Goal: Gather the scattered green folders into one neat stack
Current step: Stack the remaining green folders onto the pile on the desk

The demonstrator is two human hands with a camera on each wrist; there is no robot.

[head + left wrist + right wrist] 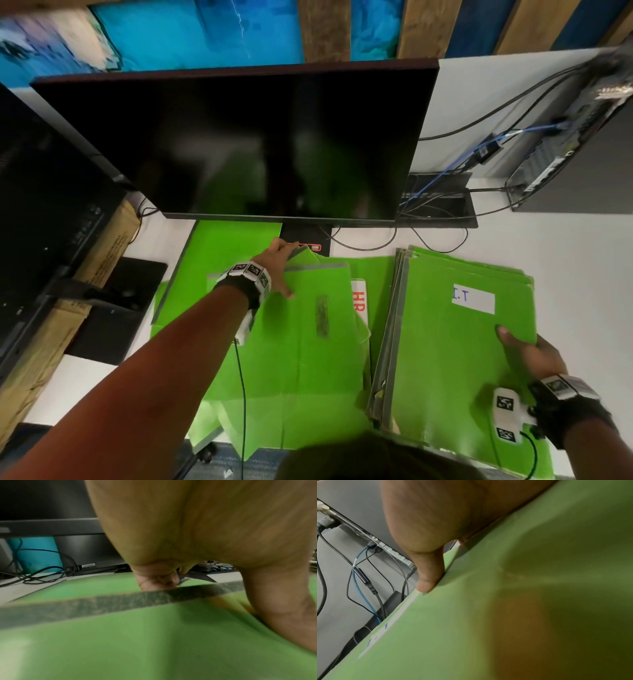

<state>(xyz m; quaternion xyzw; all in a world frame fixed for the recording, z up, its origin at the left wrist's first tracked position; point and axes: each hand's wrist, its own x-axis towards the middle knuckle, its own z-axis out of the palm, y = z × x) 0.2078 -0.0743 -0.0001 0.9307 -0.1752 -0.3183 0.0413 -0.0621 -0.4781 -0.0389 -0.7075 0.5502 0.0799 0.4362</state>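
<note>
The left hand (274,265) pinches the far edge of a loose green folder (301,342) lying mid-counter, near the front edge. The right hand (534,356) grips the stack (445,342) just beside it, thumb on top.

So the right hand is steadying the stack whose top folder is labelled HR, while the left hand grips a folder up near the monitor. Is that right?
Not quite. The top folder of the stack under the right hand is labelled I.T, as the head view shows; the HR label lies among the loose folders. The left hand does grip a folder near the monitor.
</note>
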